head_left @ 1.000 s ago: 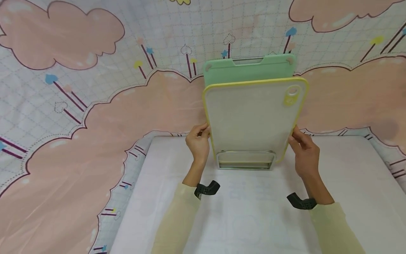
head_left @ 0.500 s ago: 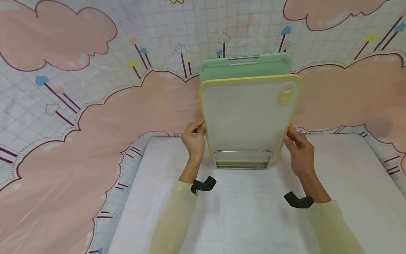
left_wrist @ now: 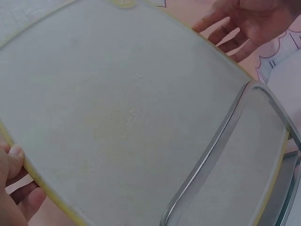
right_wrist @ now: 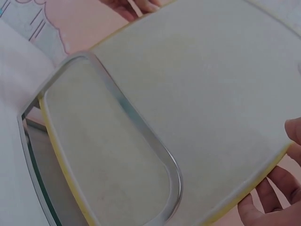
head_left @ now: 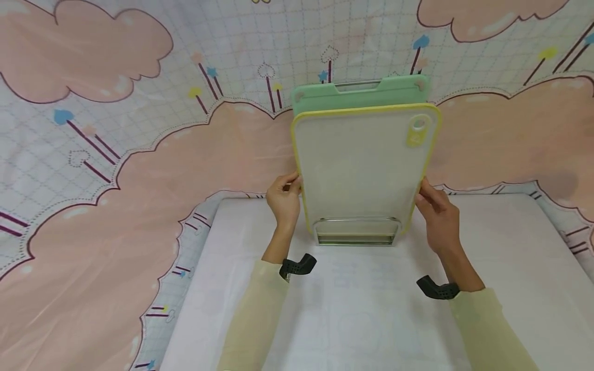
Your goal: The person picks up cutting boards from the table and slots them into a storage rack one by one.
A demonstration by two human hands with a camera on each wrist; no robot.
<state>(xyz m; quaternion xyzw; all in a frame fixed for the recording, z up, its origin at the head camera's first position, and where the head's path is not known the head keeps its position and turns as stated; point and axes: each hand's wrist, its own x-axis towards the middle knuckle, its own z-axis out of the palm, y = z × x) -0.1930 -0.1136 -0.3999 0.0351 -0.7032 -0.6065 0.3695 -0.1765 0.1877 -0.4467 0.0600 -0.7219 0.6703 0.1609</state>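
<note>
A white cutting board with a yellow rim [head_left: 362,165] stands nearly upright in a metal rack [head_left: 357,240], its lower part behind the rack's front wire loop. My left hand [head_left: 284,201] pinches the board's left edge between thumb and fingers. At the right edge, my right hand [head_left: 441,221] holds the rim, thumb in front and fingers behind, as the right wrist view shows. Behind it rises a green cutting board [head_left: 362,97] with a handle slot, its lower part hidden. The board's bottom edge [right_wrist: 66,165] sits inside the rack in the right wrist view.
The rack stands toward the far side of a white-covered table [head_left: 352,309]. Beyond the table hangs a cloth backdrop [head_left: 209,144] printed with clouds. Both wrists carry black camera mounts.
The yellow-rimmed board's top edge has tilted back slightly toward the green board. Both hands keep their hold on its sides. The head view has shifted a little.
</note>
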